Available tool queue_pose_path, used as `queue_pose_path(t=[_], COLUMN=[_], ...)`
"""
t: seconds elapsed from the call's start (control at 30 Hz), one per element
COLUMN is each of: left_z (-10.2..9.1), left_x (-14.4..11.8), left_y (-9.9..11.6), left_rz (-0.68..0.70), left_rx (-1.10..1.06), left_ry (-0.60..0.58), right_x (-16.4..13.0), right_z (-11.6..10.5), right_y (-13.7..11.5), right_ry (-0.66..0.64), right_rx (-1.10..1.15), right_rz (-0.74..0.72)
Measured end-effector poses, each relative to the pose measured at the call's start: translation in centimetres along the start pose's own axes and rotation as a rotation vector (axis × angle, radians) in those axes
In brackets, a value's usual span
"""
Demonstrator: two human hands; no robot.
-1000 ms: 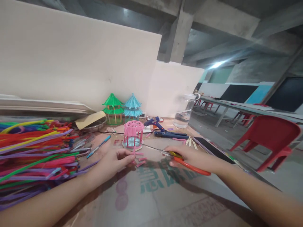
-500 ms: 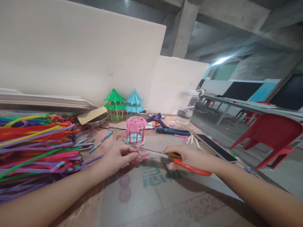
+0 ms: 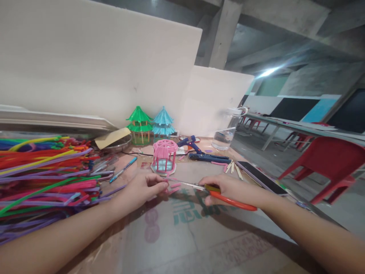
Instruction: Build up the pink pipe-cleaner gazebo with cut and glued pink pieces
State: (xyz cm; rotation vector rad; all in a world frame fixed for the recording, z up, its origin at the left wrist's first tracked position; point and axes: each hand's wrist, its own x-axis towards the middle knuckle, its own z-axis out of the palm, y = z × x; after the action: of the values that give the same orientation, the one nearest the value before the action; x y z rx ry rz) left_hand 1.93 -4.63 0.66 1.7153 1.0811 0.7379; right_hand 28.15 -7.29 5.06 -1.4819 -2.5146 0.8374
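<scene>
My left hand [image 3: 146, 190] is closed, thumb and forefinger pinching a small pink pipe cleaner piece [image 3: 166, 182] that mostly hides behind the fingertips. In my right hand [image 3: 225, 188] are scissors [image 3: 232, 200] with orange-red handles, their blades pointing left towards those fingertips. Whether the blades touch the piece I cannot tell. Short pink pieces [image 3: 175, 185] lie beneath the blades. Just behind stands a small pink pavilion [image 3: 164, 150] with a partly covered roof, pink posts and a pale blue floor.
Colourful pipe cleaners [image 3: 45, 179] fill the left side. Behind stand a green pavilion [image 3: 139, 123] and a blue pavilion [image 3: 163, 121]. A glue gun [image 3: 189, 142], dark blue pliers [image 3: 209, 157], a water jug [image 3: 225, 131] and a phone [image 3: 261, 177] lie or stand towards the right.
The view has shifted slightly, moving everything a little to the right. Both hands keep nearly the same pose, and the pink piece now stands out less above the left fingertips.
</scene>
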Motion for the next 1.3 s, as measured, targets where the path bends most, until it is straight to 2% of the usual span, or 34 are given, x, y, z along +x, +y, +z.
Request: queue_pose_path(t=[0.53,0.77,1.17,1.3], left_z=[-0.1,-0.1,0.0,0.0], left_x=[-0.2,-0.3,-0.2,-0.2], left_y=[0.3,0.7,1.0,1.1], left_rz=[-0.034,-0.065,-0.074,-0.069], left_rx=[0.012,-0.036,-0.04,-0.035], left_ry=[0.021,0.029,0.063,0.073], right_x=[-0.1,0.0,-0.3,-0.4], right_z=[0.2,0.5,0.7,0.7], right_y=[0.2,0.3,-1.0,-1.1], right_ry=[-0.026,-0.023,-0.01,0.008], right_rx=[0.055,0.096,0.141,0.09], right_rz=[-0.049,-0.013,0.074,0.073])
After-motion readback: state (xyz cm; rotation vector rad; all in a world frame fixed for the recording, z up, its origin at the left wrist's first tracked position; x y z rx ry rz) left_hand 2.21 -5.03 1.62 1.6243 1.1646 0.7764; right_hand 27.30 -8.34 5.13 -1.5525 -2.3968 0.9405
